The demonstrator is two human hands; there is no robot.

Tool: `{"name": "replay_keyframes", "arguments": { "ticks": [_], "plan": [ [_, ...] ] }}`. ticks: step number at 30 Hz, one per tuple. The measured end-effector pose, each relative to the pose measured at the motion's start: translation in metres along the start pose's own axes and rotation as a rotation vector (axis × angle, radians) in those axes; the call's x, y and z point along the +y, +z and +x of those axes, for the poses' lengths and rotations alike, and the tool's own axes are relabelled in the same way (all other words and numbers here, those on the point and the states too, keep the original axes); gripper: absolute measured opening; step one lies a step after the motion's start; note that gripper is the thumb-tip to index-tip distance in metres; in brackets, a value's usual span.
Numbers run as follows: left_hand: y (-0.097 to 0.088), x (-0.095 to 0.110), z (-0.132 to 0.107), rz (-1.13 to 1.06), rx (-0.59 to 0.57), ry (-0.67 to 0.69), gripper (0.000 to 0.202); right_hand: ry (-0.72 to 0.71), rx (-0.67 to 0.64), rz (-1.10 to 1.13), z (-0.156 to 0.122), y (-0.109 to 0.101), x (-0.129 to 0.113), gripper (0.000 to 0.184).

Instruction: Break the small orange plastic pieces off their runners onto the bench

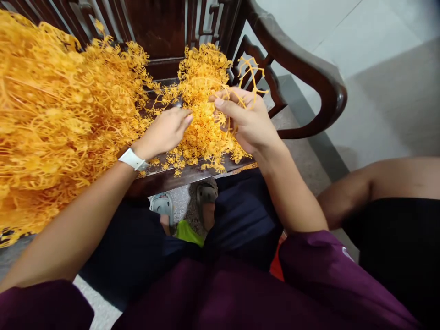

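My right hand point(256, 123) pinches a thin, branching yellow-orange plastic stem point(253, 75) between thumb and fingers, its bare forked twigs sticking up above the knuckles. To its left, my left hand point(168, 127) has thumb and fingertips pressed together; whatever they may hold is too small to make out. Under and behind both hands lies a loose pile of small yellow-orange plastic flower-like pieces point(202, 137) on the dark wooden bench point(154, 183). Close to my left forearm rises a much larger heap of branched yellow-orange plastic sprays point(51, 119).
The bench's curved wooden armrest point(309, 78) stands at the right, its carved back point(161, 32) behind the piles. Another person's bent leg point(395, 183) is close on the right. Below the seat are grey clogs point(162, 204) and a bright green object point(188, 233).
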State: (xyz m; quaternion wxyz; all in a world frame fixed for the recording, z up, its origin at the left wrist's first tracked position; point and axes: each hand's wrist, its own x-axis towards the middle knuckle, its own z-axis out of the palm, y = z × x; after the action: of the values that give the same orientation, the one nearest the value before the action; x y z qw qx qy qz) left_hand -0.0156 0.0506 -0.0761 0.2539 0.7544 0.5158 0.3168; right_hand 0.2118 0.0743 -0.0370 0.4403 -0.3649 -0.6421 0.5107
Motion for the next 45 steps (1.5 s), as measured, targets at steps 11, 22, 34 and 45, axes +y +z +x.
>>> {"name": "replay_keyframes", "arguments": {
  "ticks": [11,22,34,45],
  "plan": [
    [0.002,0.045,0.000,-0.553,0.274,0.040,0.038,-0.038,-0.077,-0.034,-0.006,0.005,-0.003,0.048],
    [0.001,0.051,-0.005,-0.812,0.279,-0.055,0.030,-0.070,-0.035,-0.025,-0.013,0.021,-0.016,0.042],
    [0.004,0.064,-0.019,-0.878,0.174,-0.072,0.030,0.035,-0.221,0.213,-0.013,0.029,-0.018,0.065],
    [-0.021,0.005,-0.002,-0.708,0.261,-0.224,0.029,0.008,-0.123,0.194,-0.015,0.008,-0.025,0.049]
  ]
}}
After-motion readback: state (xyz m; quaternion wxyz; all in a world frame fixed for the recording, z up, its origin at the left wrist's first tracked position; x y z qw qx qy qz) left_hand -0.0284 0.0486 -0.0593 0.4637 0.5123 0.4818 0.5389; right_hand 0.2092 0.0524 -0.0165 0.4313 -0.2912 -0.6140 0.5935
